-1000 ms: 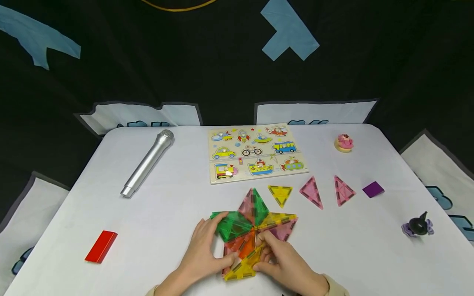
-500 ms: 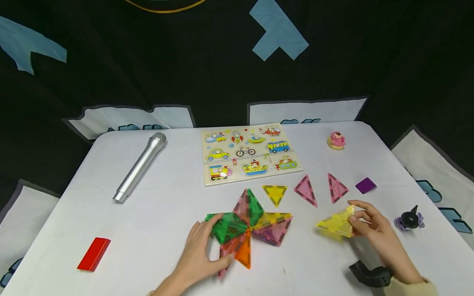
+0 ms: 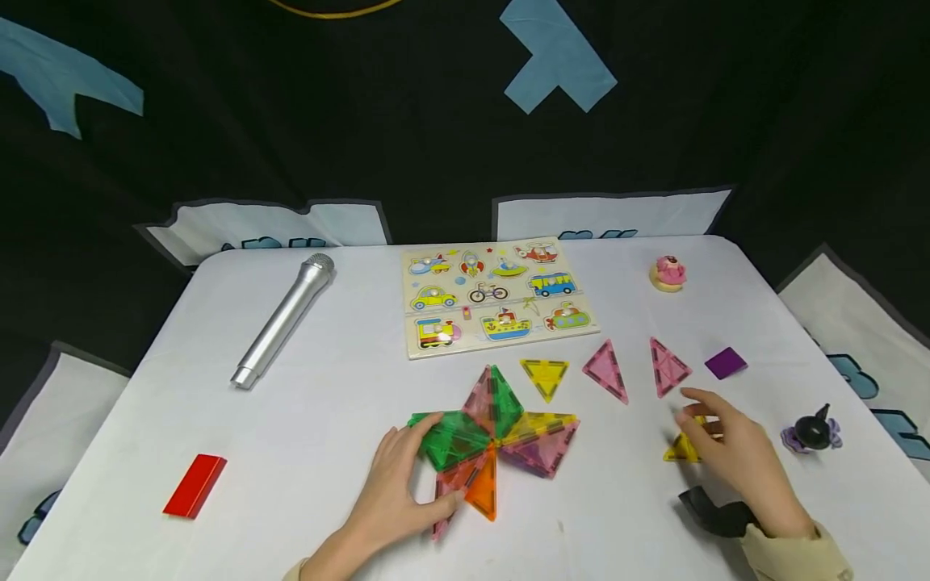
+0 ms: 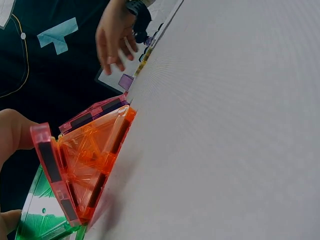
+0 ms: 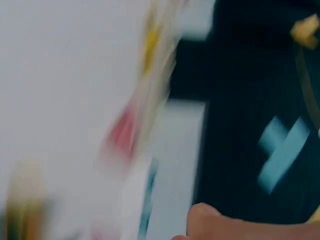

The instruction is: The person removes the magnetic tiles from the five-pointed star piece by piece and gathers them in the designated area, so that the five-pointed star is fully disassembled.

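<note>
- Left hand spanned the left flank of the tile star, thumb at a pink edge, fingers at the green; thumb and fingers held it between them, presumably as a brace so the joined pieces wouldn't slide.
- Tile star sat on the white table, front middle. Left wrist view showed raised, leaning faces, e.g. the orange tile beside a pink one; dark strips along the edges, likely magnets, probably held them together.
- Right hand hung above a yellow piece well right of the star. Fingers loose and apart, nothing pinched; piece seemed to rest on the table. Contact unclear, partly covered by the hand. Right wrist view too blurred to help.
- That spot was probably handy for parking a part, away from the star.
- Yellow triangle, left pink triangle, right pink triangle and purple tile lay flat in a loose row, apart, likely for easy picking.
- Puzzle board, silver microphone, red block, pink-topped toy and black toy sat around the outside, seemingly out of the working area.
</note>
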A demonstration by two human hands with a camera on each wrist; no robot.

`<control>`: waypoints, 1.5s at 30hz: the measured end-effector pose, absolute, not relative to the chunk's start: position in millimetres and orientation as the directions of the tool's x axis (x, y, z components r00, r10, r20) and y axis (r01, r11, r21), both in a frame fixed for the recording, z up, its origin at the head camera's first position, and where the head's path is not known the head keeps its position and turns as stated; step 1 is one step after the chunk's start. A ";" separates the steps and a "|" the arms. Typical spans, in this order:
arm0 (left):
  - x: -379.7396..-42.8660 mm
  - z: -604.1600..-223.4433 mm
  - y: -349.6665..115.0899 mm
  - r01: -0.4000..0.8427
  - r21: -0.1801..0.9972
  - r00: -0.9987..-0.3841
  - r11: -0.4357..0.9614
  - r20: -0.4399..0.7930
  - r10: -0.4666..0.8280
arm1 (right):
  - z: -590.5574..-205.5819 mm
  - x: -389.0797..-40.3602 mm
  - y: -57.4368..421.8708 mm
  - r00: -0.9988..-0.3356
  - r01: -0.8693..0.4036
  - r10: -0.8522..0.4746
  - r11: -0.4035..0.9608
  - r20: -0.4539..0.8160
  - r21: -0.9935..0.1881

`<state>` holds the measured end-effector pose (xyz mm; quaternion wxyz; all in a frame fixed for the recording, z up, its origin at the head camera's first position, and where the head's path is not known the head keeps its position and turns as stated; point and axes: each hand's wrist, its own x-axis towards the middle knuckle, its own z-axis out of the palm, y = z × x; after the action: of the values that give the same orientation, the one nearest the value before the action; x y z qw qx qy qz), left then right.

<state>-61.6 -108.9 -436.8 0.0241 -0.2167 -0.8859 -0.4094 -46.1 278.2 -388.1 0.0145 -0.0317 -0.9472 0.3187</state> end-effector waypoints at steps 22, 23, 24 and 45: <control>-73.3 -438.6 -118.2 0.440 0.766 -0.888 0.469 0.293 0.354 | -408.3 -33.3 94.0 -0.870 -0.255 -0.491 0.368 0.046 -0.894; -73.8 -438.9 -118.5 0.432 0.768 -0.892 0.473 0.288 0.348 | -408.3 -32.9 91.6 -0.885 -0.250 -0.462 0.377 0.053 -0.892; -74.2 -439.1 -118.6 0.427 0.770 -0.895 0.474 0.285 0.344 | -408.3 -32.5 89.4 -0.896 -0.249 -0.439 0.386 0.061 -0.888; -78.6 -439.4 -127.2 0.351 0.865 -0.897 0.358 0.200 0.395 | -414.2 -21.7 79.7 -0.818 -0.535 -0.460 0.389 0.345 -0.750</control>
<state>-78.6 -127.2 -439.4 -0.0212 -0.2263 -0.8237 -0.5194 -21.7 79.7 -414.2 0.0405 0.2989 -0.8325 0.4647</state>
